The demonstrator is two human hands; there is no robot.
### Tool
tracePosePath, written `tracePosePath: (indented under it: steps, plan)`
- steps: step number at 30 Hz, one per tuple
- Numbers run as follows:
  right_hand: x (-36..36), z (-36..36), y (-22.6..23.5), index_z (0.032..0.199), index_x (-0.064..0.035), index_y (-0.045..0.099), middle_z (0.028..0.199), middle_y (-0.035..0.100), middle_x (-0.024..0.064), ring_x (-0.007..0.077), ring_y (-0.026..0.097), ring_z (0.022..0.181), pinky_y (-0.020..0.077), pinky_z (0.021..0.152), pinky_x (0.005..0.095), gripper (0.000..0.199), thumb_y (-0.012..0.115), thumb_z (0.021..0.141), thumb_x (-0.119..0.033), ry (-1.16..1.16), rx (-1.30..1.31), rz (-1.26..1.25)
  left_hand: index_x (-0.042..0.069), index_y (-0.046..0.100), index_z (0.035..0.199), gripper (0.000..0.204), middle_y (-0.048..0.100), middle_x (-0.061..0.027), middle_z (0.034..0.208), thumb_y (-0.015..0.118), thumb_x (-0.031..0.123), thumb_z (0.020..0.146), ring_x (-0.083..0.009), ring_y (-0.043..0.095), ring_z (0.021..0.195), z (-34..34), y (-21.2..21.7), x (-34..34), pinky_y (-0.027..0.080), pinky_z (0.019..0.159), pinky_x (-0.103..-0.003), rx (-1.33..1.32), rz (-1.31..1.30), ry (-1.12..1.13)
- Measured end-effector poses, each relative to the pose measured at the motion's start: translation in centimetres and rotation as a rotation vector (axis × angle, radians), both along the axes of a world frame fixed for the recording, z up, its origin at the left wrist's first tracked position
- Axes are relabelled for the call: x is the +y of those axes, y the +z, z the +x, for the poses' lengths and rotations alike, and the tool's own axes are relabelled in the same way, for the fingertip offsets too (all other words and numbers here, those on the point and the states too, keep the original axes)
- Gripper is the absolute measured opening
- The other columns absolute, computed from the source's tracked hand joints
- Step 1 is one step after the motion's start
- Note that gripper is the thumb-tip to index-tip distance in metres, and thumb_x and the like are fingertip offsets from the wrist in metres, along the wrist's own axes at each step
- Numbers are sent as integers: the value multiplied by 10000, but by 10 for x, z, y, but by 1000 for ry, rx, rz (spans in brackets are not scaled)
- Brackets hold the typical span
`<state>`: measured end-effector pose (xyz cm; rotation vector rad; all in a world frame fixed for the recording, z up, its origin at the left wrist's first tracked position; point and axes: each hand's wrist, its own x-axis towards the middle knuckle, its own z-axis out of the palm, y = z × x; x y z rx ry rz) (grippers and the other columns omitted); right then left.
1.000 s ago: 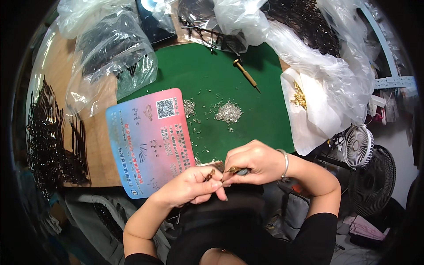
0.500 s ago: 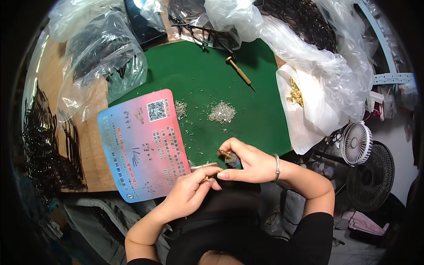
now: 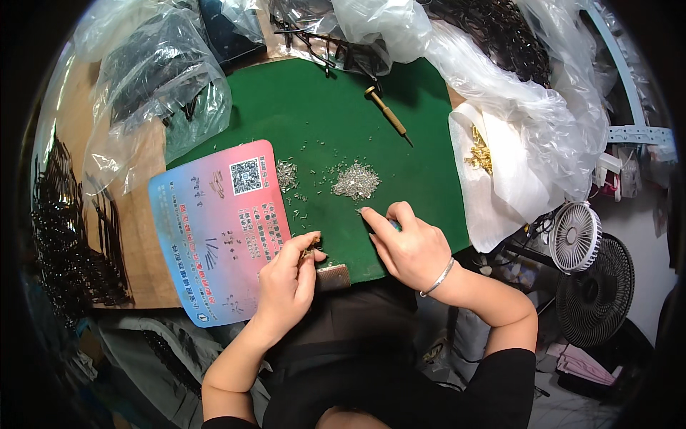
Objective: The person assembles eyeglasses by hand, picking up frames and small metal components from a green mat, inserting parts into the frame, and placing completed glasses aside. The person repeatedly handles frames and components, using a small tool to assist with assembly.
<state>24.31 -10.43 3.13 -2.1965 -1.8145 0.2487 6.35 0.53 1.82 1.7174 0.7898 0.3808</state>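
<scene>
My left hand (image 3: 288, 280) is closed at the near edge of the green mat, with a small gold-coloured metal part (image 3: 312, 247) pinched between thumb and fingers. Right of it, my right hand (image 3: 416, 247) reaches forward over the mat, thumb and index finger at a tiny screw just below the larger pile of small silver screws (image 3: 356, 180). A sliver of a blue-handled screwdriver (image 3: 394, 224) shows tucked in that hand; the rest is hidden. A smaller screw pile (image 3: 286, 175) lies to the left. Beside my left hand, a flat ridged block (image 3: 334, 277) sits on the mat's near edge.
A pink-and-blue printed sheet (image 3: 214, 236) covers the mat's left side. A brass screwdriver (image 3: 388, 116) lies at the back. Gold parts (image 3: 479, 154) rest on white cloth (image 3: 500, 186) at right. Plastic bags (image 3: 164, 79) and dark glasses temples (image 3: 71, 243) surround the mat. Fans (image 3: 576, 237) stand right.
My hands have moved apart. The right went forward to the screws, its screwdriver now mostly hidden in the palm; the left shifted slightly forward and left, uncovering the ridged block.
</scene>
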Motion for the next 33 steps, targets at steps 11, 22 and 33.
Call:
tracePosePath:
  steps: [11,22,33]
  plan:
    - [6,-5,6,1144,-106,574,848,490,85,209,577,593,478,494,314,411,641,739,-85,-1,-47,-84,-17,533,1107,254,657,-113,871,471,-33,861,-141,632,750,-7,6,-1,486,673,-250,60,-245,38]
    - [14,-27,24,1147,-105,497,858,485,158,319,588,651,536,557,385,313,543,837,-115,110,644,-216,-23,548,1082,254,644,-157,877,515,-47,831,-224,654,750,-3,-6,-9,509,658,-295,14,133,56]
    - [24,-31,26,1135,-79,503,861,486,145,294,580,684,518,587,376,281,511,861,-139,120,543,-344,-26,565,1084,309,642,-169,859,525,-77,782,-241,660,724,2,-9,-18,523,633,-313,78,331,112]
